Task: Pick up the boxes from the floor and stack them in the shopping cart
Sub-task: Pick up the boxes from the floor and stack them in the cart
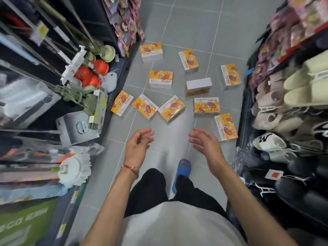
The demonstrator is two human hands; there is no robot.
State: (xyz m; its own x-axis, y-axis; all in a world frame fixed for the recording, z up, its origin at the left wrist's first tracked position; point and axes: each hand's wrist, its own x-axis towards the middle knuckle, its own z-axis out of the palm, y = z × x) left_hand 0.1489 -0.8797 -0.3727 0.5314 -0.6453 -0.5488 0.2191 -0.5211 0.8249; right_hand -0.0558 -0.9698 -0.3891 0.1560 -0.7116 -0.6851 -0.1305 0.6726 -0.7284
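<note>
Your boxes (171, 108), ten in all, lie scattered on the grey floor (188, 23) between the left shelf (74, 125) and the slipper rack (284, 103). Your left hand (137, 146) and right hand (205, 144) hover apart above the nearest ones, fingers loosely curled, holding nothing
</note>
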